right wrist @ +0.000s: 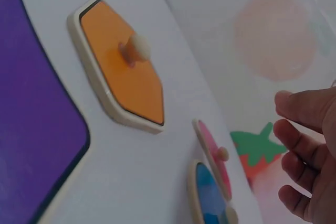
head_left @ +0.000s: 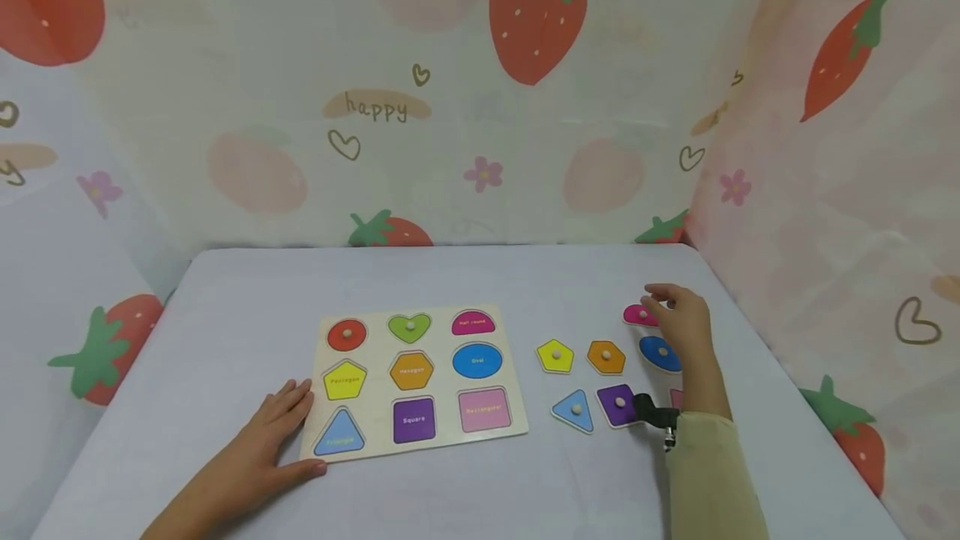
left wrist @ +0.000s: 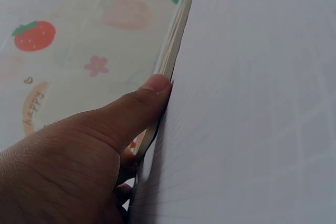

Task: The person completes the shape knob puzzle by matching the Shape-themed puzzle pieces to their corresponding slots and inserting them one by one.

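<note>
My left hand (head_left: 262, 436) rests at the near left corner of a wooden shape puzzle board (head_left: 378, 432), fingers along the left edge, thumb against the front edge. A red circle piece (head_left: 347, 334) and a green heart piece (head_left: 409, 326) with knobs sit in the board. My right hand (head_left: 684, 325), loosely bent and holding nothing, hovers by the pink half-round piece (head_left: 637, 315). Just below that hand lies the blue oval piece (head_left: 658, 352). In the right wrist view, the fingers stay apart from the half-round's knob (right wrist: 223, 154).
Right of the board lie a yellow pentagon (head_left: 555, 356), an orange hexagon (head_left: 606, 358), a blue triangle (head_left: 573, 412) and a purple square (head_left: 617, 405). A pink piece (head_left: 677, 398) is partly hidden by the right wrist. A strawberry-print curtain (head_left: 450, 148) backs the white table.
</note>
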Tool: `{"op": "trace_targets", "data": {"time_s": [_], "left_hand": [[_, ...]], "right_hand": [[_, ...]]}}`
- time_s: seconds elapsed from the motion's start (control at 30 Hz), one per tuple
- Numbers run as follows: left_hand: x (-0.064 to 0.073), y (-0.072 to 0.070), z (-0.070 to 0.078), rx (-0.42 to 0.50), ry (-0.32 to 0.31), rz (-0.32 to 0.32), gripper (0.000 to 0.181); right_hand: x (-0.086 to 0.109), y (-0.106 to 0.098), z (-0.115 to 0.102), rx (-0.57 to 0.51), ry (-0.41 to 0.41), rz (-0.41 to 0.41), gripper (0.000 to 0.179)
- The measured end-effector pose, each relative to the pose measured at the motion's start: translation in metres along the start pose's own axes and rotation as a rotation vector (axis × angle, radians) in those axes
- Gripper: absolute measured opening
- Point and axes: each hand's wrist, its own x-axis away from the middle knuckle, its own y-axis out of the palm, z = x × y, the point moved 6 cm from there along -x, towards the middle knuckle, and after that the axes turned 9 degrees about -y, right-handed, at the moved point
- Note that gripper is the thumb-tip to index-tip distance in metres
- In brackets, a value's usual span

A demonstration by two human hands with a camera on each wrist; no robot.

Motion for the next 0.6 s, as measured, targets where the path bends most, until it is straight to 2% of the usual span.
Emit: {"op": "trace_targets", "data": {"time_s": [0.17, 0.37, 0.47, 0.6], "left_hand": [[-0.001, 0.0, 0.0, -0.003, 0.001, 0.002, 0.116], [0.0, -0.001, 0.0, 0.006, 0.025, 0.015, 0.115], [0.001, -0.002, 0.0, 0.009, 0.024, 0.013, 0.115], [0.002, -0.002, 0.001, 0.014, 0.021, 0.013, 0.114]], "right_hand": [[-0.002, 0.006, 0.008, 0.063, 0.015, -0.023, 0.037], [-0.004, 0.018, 0.02, 0.127, 0.065, -0.105, 0.039], [-0.006, 0.023, 0.025, 0.141, 0.064, -0.137, 0.039], [-0.007, 0.026, 0.027, 0.158, 0.04, -0.139, 0.038]]}}
